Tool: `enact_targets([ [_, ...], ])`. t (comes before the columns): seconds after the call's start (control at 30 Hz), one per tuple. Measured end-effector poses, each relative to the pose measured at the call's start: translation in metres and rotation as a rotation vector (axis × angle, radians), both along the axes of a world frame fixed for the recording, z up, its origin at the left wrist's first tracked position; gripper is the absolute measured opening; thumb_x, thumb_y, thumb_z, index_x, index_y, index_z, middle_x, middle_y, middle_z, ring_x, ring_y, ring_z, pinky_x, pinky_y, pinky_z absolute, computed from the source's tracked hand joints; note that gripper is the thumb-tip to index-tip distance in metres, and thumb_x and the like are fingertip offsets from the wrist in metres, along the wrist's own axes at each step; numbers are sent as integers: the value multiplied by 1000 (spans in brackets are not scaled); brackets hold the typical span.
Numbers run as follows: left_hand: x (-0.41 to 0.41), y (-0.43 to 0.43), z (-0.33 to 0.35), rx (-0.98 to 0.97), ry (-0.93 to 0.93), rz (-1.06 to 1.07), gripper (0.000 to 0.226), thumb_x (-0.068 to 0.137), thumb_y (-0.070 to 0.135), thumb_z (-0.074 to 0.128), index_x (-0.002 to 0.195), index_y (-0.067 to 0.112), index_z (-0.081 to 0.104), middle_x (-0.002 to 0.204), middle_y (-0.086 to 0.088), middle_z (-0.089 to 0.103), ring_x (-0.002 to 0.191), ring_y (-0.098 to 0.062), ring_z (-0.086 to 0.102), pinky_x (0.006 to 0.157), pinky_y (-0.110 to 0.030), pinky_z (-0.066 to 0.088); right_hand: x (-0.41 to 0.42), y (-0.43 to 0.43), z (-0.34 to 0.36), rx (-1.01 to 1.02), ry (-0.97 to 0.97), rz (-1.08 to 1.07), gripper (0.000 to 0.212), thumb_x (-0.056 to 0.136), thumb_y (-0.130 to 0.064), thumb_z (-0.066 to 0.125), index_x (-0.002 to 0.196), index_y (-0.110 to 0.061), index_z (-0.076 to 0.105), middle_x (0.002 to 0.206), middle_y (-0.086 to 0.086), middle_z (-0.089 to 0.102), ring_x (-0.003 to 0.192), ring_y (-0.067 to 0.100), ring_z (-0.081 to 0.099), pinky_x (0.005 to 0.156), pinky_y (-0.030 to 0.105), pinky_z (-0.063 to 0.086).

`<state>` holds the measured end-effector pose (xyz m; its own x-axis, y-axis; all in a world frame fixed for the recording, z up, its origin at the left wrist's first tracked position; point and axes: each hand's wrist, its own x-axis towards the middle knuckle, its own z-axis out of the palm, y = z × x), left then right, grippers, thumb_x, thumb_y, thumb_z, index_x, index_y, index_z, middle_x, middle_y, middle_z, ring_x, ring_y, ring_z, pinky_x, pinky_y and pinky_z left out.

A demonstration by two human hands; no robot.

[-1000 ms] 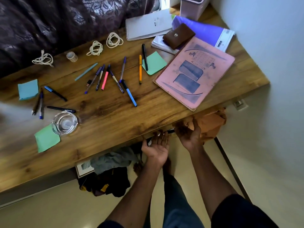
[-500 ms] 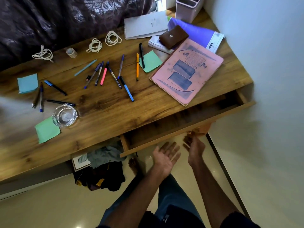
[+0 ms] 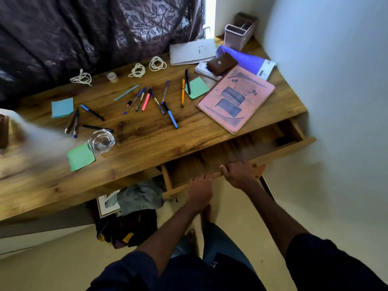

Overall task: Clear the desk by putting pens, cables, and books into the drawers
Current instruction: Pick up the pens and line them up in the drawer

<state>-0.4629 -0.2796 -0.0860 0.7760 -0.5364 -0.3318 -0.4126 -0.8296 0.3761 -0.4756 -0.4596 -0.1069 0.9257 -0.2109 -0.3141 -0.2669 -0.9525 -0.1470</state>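
Single head-worn wide-angle camera, near, above front edge of brown wood-grain desk [image 3: 147, 141], facing forward, steeply down; desk slants across frame; pulled-out wooden drawer [image 3: 237, 154] at desk's front right.

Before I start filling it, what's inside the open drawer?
Only bare wood shows in the drawer, blurred in the middle. Its rear is hidden under the desk.

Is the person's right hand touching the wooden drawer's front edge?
Touching. The head view shows the right hand with fingers curled over the wooden drawer front edge.
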Motion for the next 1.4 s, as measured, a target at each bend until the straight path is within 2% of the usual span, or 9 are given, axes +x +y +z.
enact_targets([
  [0.17,-30,10,1,-11,72,-92,23,102,16,45,119,17,61,107,-4,67,92,-18,63,72,-28,50,-45,7,8,-7,41,-6,52,100,-46,33,97,-11,71,103,16,72,99,31,65,89,38,42],
  [0.3,-72,19,-3,-2,158,-135,36,104,15,40,138,19,50,121,-9,65,106,-26,64,88,-40,54,-98,15,9,-12,66,-19,49,99,-44,33,97,-11,70,103,16,72,99,31,65,88,37,43],
  [0.4,-107,26,-4,-8,249,-181,38,105,12,37,141,13,49,134,-13,60,120,-29,58,99,-39,46,-137,18,10,12,129,-29,46,99,-43,33,100,-13,68,105,14,71,100,31,65,89,38,43],
  [0.57,-157,30,-6,1,297,-225,32,105,17,42,134,14,54,124,-12,64,110,-27,61,89,-36,48,-199,25,11,46,131,-71,45,100,-42,33,98,-13,67,104,12,71,100,30,64,95,42,42],
  [0.8,-208,31,-4,19,310,-305,31,106,23,41,129,10,58,120,-13,64,106,-27,61,79,-29,38,-256,28,19,125,199,-118,49,97,-46,31,96,-12,66,102,12,70,99,31,63,101,44,40],
  [0.9,-226,28,-1,78,363,-335,28,105,24,44,124,11,61,115,-12,65,96,-24,60,75,-31,41,-282,26,18,160,230,-149,45,98,-47,35,92,-14,66,97,10,69,96,30,63,93,42,44],
  [0.97,-235,27,1,124,388,-367,28,104,24,45,123,11,61,116,-12,64,100,-26,61,77,-33,42,-297,29,20,171,233,-165,45,98,-48,36,91,-15,65,94,9,68,94,29,62,88,41,46],
  [1.17,-237,33,14,120,408,-321,32,105,31,44,120,10,63,106,-11,64,88,-21,56,73,-33,39,-299,32,24,170,253,-122,44,101,-44,35,101,-11,65,103,13,68,99,30,63,96,44,44],
  [1.4,-223,56,18,87,441,-387,35,106,27,40,119,3,62,114,-18,64,104,-33,60,81,-35,41,-288,43,24,84,342,-131,37,100,-40,45,117,-10,60,118,11,64,111,30,61,94,39,45],
])
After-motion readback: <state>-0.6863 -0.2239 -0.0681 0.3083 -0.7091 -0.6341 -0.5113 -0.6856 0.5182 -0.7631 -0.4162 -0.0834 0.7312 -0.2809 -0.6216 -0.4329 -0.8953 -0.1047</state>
